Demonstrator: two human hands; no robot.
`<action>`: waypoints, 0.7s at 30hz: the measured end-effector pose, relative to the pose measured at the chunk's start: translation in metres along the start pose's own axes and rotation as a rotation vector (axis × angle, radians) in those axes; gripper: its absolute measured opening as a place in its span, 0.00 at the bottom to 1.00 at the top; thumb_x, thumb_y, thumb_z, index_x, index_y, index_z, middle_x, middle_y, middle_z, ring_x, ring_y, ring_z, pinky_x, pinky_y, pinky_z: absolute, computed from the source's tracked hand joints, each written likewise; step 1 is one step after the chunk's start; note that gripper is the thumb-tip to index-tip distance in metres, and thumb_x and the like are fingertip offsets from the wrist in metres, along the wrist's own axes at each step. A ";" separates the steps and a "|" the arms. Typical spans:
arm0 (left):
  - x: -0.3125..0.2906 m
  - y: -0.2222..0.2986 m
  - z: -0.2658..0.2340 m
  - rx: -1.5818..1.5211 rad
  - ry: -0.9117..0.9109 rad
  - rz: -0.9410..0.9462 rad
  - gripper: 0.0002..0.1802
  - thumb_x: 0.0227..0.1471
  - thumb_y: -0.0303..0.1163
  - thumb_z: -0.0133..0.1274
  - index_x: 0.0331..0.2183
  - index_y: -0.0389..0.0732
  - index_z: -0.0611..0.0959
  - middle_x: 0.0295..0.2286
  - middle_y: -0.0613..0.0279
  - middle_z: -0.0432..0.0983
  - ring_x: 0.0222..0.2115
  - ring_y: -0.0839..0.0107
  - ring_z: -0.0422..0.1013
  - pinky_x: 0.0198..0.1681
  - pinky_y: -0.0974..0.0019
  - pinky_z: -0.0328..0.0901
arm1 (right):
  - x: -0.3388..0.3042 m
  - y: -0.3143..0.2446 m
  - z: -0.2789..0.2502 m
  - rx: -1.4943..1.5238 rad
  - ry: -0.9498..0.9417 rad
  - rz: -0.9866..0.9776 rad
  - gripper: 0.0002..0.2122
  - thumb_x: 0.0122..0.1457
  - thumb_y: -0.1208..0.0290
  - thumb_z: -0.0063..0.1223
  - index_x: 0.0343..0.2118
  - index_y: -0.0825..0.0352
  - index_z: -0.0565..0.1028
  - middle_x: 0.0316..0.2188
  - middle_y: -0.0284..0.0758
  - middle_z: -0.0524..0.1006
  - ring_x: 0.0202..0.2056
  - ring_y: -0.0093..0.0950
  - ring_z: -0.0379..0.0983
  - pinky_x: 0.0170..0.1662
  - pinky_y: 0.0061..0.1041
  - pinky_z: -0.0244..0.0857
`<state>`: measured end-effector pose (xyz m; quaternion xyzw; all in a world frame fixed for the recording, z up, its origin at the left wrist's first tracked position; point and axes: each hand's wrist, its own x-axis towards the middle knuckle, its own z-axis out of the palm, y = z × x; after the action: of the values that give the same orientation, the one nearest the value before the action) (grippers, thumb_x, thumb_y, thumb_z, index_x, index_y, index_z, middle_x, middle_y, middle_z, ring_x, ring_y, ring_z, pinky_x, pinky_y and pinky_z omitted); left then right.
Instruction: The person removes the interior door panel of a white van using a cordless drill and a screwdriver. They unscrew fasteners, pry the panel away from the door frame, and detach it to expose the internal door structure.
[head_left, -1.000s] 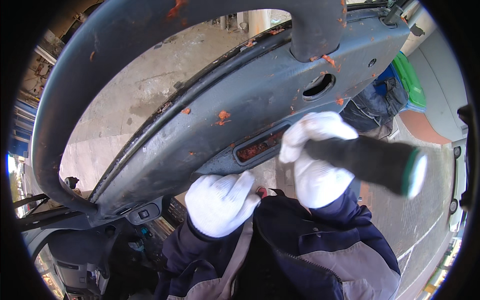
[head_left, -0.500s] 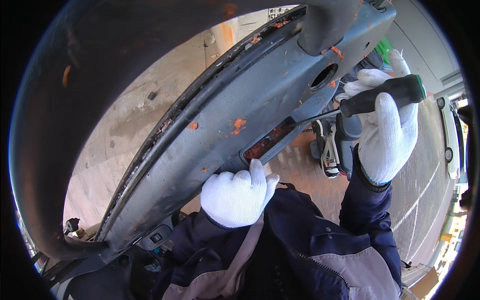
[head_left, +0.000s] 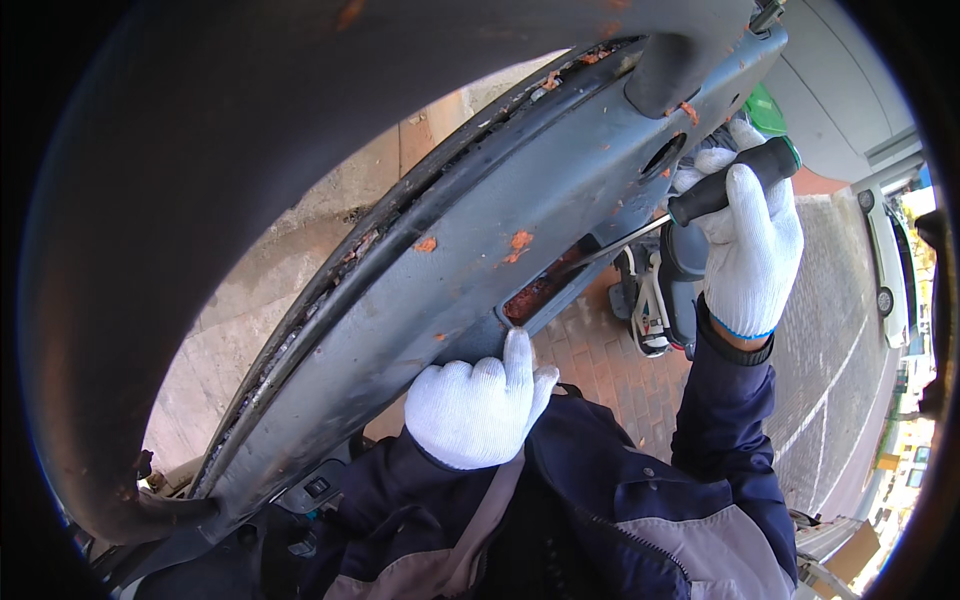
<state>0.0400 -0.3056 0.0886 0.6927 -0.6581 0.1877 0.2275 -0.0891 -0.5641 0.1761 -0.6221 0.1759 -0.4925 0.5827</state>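
A long blue-grey panel (head_left: 440, 275), like a vehicle's door trim, slants across the view, with orange-red flakes stuck to it. My right hand (head_left: 755, 250), in a white knit glove, is closed round the black handle of a screwdriver (head_left: 735, 182) with a green end. Its metal shaft runs down to the left into a narrow recess (head_left: 508, 308) in the panel, where reddish crumbly debris lies; the tip is hard to make out there. My gloved left hand (head_left: 470, 410) holds nothing visible. Its index finger stretches to the recess's near end, its thumb is apart, and the other fingers are curled.
A thick dark frame (head_left: 110, 270) arches over the left and top. A round hole (head_left: 663, 155) sits farther up the panel. Beyond the panel's right edge stand a parked scooter (head_left: 650, 305) on brick paving and a white car (head_left: 885, 270). Something green (head_left: 765, 110) shows at the upper right.
My right hand and the screwdriver have shifted left and slightly down, the shaft still reaching into the recess. The panel appears a little farther right. My left hand stays almost in place.
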 end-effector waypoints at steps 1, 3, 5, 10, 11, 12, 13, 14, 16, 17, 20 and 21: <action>-0.001 -0.001 0.001 -0.002 0.017 0.012 0.33 0.62 0.50 0.68 0.49 0.25 0.88 0.17 0.67 0.61 0.12 0.73 0.61 0.14 0.63 0.58 | 0.001 0.003 -0.002 -0.008 0.009 0.015 0.25 0.77 0.69 0.57 0.69 0.80 0.67 0.48 0.44 0.84 0.45 0.35 0.85 0.49 0.33 0.81; -0.003 -0.001 0.001 -0.023 0.004 -0.009 0.33 0.62 0.51 0.68 0.50 0.26 0.88 0.17 0.67 0.61 0.12 0.73 0.61 0.13 0.63 0.59 | 0.003 0.008 -0.007 0.007 0.038 0.047 0.23 0.77 0.69 0.56 0.67 0.79 0.68 0.47 0.43 0.84 0.45 0.34 0.85 0.48 0.33 0.80; -0.005 0.002 0.000 -0.063 -0.052 -0.072 0.33 0.62 0.51 0.68 0.51 0.27 0.88 0.17 0.67 0.61 0.12 0.73 0.61 0.13 0.62 0.59 | 0.007 0.016 -0.009 0.041 0.104 0.093 0.21 0.78 0.68 0.54 0.65 0.78 0.71 0.46 0.42 0.84 0.44 0.33 0.84 0.46 0.33 0.80; -0.006 0.007 -0.001 -0.038 -0.070 -0.131 0.32 0.58 0.49 0.68 0.53 0.33 0.88 0.14 0.64 0.66 0.11 0.65 0.64 0.17 0.55 0.59 | 0.010 0.025 -0.010 0.102 0.093 0.123 0.16 0.79 0.67 0.54 0.60 0.72 0.74 0.43 0.40 0.82 0.42 0.31 0.81 0.45 0.33 0.78; -0.006 0.008 -0.001 -0.036 -0.070 -0.134 0.32 0.58 0.49 0.68 0.53 0.33 0.88 0.14 0.64 0.66 0.11 0.65 0.65 0.17 0.55 0.59 | 0.010 0.025 -0.009 0.117 0.089 0.116 0.15 0.79 0.66 0.54 0.59 0.72 0.75 0.43 0.40 0.82 0.42 0.31 0.81 0.45 0.33 0.78; -0.005 0.008 0.000 -0.034 -0.059 -0.129 0.32 0.58 0.50 0.68 0.53 0.33 0.88 0.14 0.64 0.66 0.11 0.65 0.65 0.17 0.55 0.59 | 0.010 0.024 -0.008 0.104 0.111 0.125 0.15 0.79 0.66 0.54 0.59 0.71 0.75 0.42 0.39 0.81 0.42 0.31 0.81 0.45 0.33 0.78; -0.005 0.007 0.000 -0.032 -0.049 -0.125 0.32 0.58 0.50 0.68 0.53 0.33 0.88 0.14 0.64 0.66 0.11 0.65 0.65 0.17 0.55 0.59 | 0.009 0.024 -0.007 0.105 0.124 0.127 0.15 0.79 0.66 0.54 0.59 0.71 0.75 0.42 0.39 0.81 0.42 0.31 0.81 0.45 0.34 0.78; -0.005 0.007 0.000 -0.030 -0.039 -0.120 0.32 0.58 0.50 0.68 0.53 0.33 0.89 0.14 0.64 0.66 0.11 0.65 0.65 0.17 0.55 0.59 | 0.009 0.023 -0.006 0.126 0.112 0.126 0.15 0.79 0.66 0.54 0.59 0.71 0.75 0.42 0.39 0.81 0.42 0.31 0.81 0.45 0.34 0.78; -0.005 0.006 0.001 -0.032 -0.021 -0.110 0.31 0.58 0.49 0.68 0.52 0.33 0.89 0.13 0.65 0.66 0.11 0.65 0.65 0.17 0.55 0.59 | 0.009 0.021 -0.004 0.112 0.111 0.127 0.15 0.78 0.66 0.54 0.59 0.71 0.75 0.42 0.39 0.81 0.42 0.31 0.81 0.44 0.35 0.78; -0.004 0.006 0.001 -0.034 -0.008 -0.103 0.31 0.58 0.49 0.68 0.52 0.33 0.89 0.13 0.65 0.66 0.11 0.65 0.65 0.17 0.55 0.59 | 0.009 0.020 -0.004 0.121 0.109 0.137 0.15 0.78 0.66 0.55 0.59 0.70 0.75 0.42 0.39 0.80 0.42 0.32 0.81 0.43 0.35 0.79; -0.005 0.002 0.001 -0.052 -0.006 -0.073 0.32 0.61 0.51 0.68 0.51 0.29 0.89 0.18 0.68 0.61 0.12 0.74 0.59 0.14 0.64 0.59 | 0.010 0.023 -0.003 0.056 0.121 0.103 0.15 0.78 0.65 0.55 0.58 0.70 0.75 0.41 0.38 0.81 0.41 0.31 0.81 0.41 0.34 0.79; -0.004 0.001 0.001 -0.038 0.001 -0.058 0.32 0.61 0.51 0.68 0.51 0.29 0.89 0.17 0.68 0.61 0.12 0.74 0.59 0.14 0.64 0.58 | 0.011 0.025 -0.003 0.057 0.128 0.096 0.15 0.78 0.65 0.55 0.58 0.71 0.76 0.41 0.38 0.81 0.40 0.31 0.81 0.41 0.34 0.79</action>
<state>0.0383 -0.3026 0.0858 0.7069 -0.6411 0.1688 0.2463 -0.0783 -0.5806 0.1578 -0.5633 0.2283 -0.5078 0.6105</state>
